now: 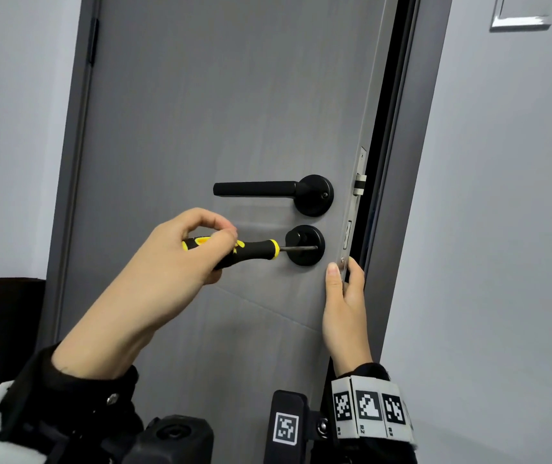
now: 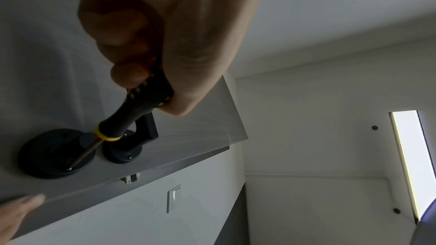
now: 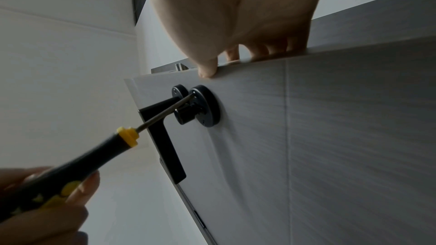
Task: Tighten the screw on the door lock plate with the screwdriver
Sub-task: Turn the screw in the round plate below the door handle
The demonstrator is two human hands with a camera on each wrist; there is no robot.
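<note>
My left hand (image 1: pixel 201 249) grips the black-and-yellow screwdriver (image 1: pixel 254 251) by its handle (image 2: pixel 141 103). Its metal shaft (image 3: pixel 165 113) points right, and the tip sits on the right rim of the round black lock plate (image 1: pixel 304 259), below the lever. In the left wrist view the tip (image 2: pixel 69 168) touches a screw at the lock plate (image 2: pixel 45 156) edge. My right hand (image 1: pixel 345 296) holds the door edge (image 1: pixel 351 229) just below the plate, thumb on the door face (image 3: pixel 207 72), fingers (image 3: pixel 271 49) wrapped round the edge.
A black lever handle (image 1: pixel 258 189) on its round rose (image 1: pixel 314 195) sits above the lock plate. The grey door (image 1: pixel 201 112) stands ajar, with a dark gap (image 1: pixel 388 128) to the frame at the right. A metal latch plate (image 1: pixel 360 182) runs down the edge.
</note>
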